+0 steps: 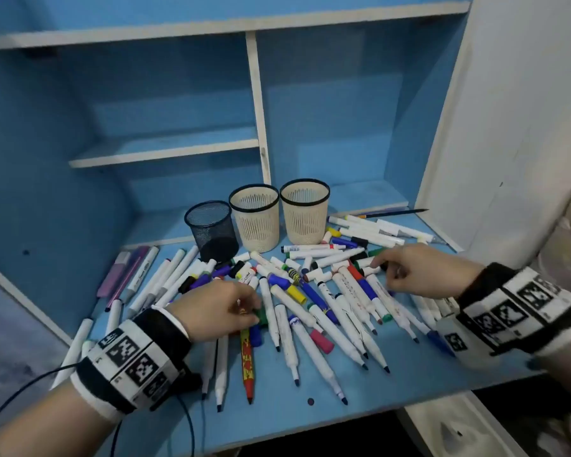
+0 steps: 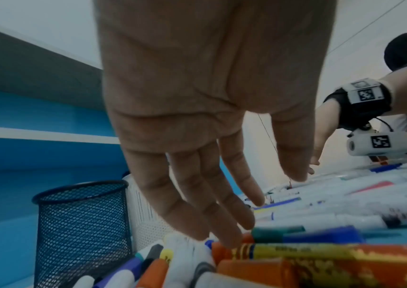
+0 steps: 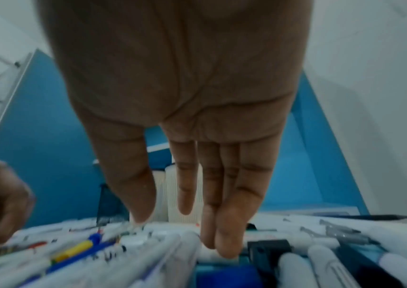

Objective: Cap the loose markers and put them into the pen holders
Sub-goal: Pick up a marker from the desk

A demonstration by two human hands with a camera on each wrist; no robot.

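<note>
Markers (image 1: 287,301) lie heaped mid-table, none in the black mesh holder (image 1: 211,230) or two beige slotted holders (image 1: 256,219) at the back edge. Picking step: left hand (image 1: 211,311) and right hand (image 1: 419,272) reach in, fingers extended, grasping nothing. Next: match a loose plastic cap to a smooth white barrel.

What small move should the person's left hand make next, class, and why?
Probably close the left hand on the green cap under its fingertips. Both hands are open over the pile and hold nothing, the right hand reaching farther back. Many markers lie uncapped, and all three pen holders, like the black mesh one, look empty.
</note>
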